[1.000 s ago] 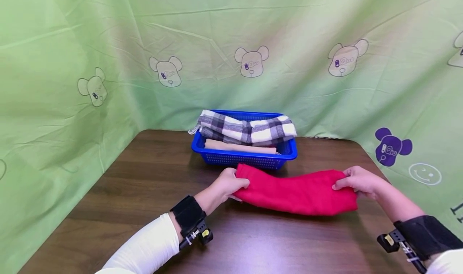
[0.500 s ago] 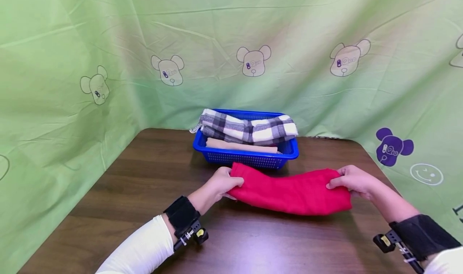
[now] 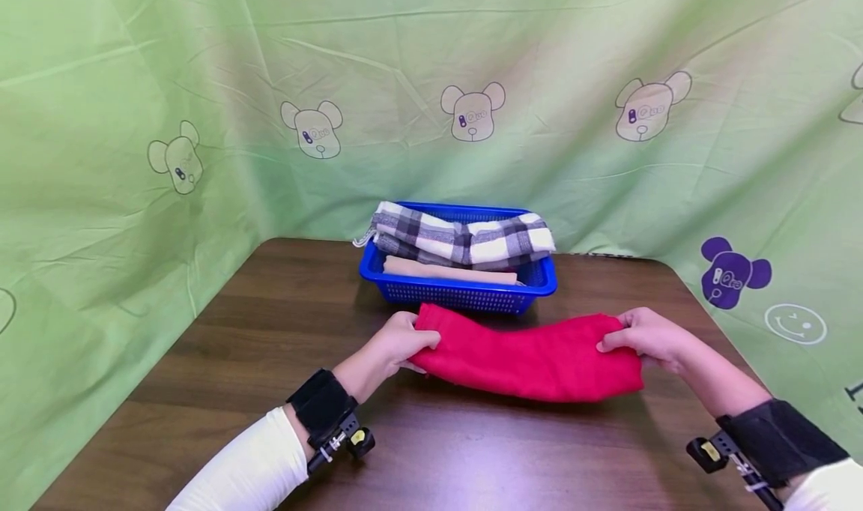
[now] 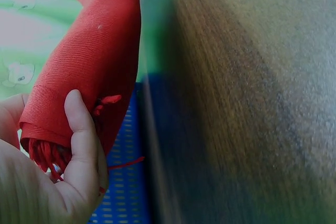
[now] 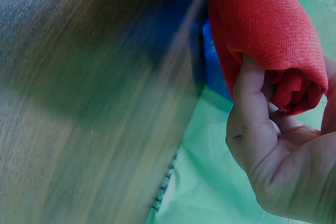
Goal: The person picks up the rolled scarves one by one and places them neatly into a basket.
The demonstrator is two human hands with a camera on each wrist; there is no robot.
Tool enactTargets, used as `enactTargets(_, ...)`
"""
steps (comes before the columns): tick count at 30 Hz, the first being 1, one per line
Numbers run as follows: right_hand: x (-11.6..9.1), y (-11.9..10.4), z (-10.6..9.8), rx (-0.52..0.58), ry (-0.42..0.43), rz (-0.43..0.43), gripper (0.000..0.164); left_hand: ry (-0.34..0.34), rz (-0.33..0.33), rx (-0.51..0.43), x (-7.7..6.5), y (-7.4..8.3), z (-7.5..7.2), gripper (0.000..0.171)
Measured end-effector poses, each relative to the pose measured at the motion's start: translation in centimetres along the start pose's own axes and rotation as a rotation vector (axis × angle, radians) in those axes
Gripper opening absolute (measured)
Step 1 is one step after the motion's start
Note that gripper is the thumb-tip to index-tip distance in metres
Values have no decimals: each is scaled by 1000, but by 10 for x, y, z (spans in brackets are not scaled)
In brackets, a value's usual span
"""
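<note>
A folded red scarf (image 3: 519,357) stretches between both hands in front of the blue basket, sagging a little in the middle. My left hand (image 3: 403,342) grips its left end, thumb on top; red fringe pokes out beside the palm (image 4: 50,187) in the left wrist view. At the other end my right hand (image 3: 647,339) pinches the scarf with the thumb over it. The right wrist view shows that end as a rolled, layered edge (image 5: 296,90) by the fingers (image 5: 252,98).
Behind the scarf, a blue plastic basket (image 3: 458,295) stands on the brown wooden table (image 3: 270,331). In it lie a folded grey-and-white plaid scarf (image 3: 465,237) and a folded pale pink cloth (image 3: 448,271). A green curtain (image 3: 404,61) hangs behind and along the sides.
Both hands have shifted left together, carrying the red scarf with them. It stays held at both ends; the basket and its contents have not moved.
</note>
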State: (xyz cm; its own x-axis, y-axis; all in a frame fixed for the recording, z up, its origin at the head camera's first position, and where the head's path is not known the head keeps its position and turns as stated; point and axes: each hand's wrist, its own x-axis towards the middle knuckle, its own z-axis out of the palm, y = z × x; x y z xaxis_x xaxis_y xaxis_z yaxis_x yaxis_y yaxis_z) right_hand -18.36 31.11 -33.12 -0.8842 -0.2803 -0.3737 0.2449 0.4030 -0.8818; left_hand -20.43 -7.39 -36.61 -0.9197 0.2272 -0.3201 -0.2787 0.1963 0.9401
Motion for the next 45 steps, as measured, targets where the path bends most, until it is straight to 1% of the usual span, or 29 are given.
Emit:
enactTargets(7,2,-2,2,8,16,12,14,11,-2,-1,-2,2,-8,29)
enactTargets(11,3,-4,2,14,24,13,13,6,9,-12,-4,2,-11,27)
enactTargets(16,5,-6,5,32,20,0,12,2,7,-33,-3,0,-14,28)
enactTargets(20,5,-7,8,59,24,-16,6,-2,11,-36,-5,-2,-17,29)
enactTargets(22,5,-8,10,72,27,-23,3,-5,12,-35,-6,-2,-19,29)
enactTargets(27,4,-12,16,76,40,-36,3,6,5,-32,-10,-1,-24,29)
enactTargets(36,3,-21,26,54,79,-55,5,1,12,-48,-16,-1,-35,30)
enactTargets(41,4,-24,30,63,95,-43,6,0,22,-45,-22,0,-42,33)
enactTargets(45,4,-26,32,77,100,-47,11,-11,32,-53,-24,1,-47,33)
